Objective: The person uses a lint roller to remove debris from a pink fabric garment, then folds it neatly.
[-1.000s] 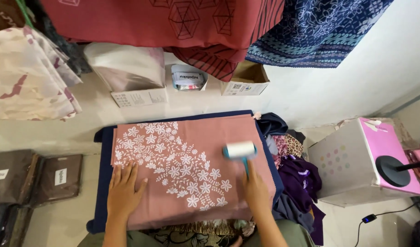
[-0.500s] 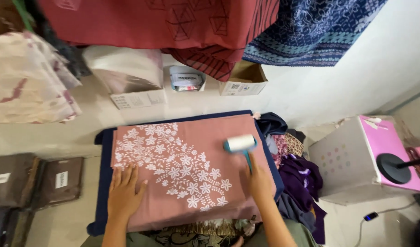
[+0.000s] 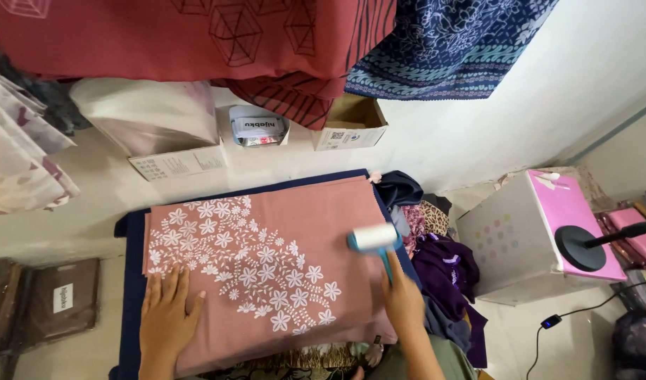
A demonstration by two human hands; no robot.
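Extending beyond the right grip [image 3: 403,301], lint roller [image 3: 374,238] touches pink cloth [image 3: 323,232].

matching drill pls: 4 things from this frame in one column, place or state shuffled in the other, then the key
Things
1. left hand
2. right hand
3. lint roller
4. pink-topped box

Place or state
A. on the floor to the right of the folded cloth, with a round black stand base on top
B. lying flat, palm down, on the near left part of the pink flowered cloth
C. gripping a teal handle
D. white roll resting near the cloth's right edge

Pairs: 1-B, 2-C, 3-D, 4-A
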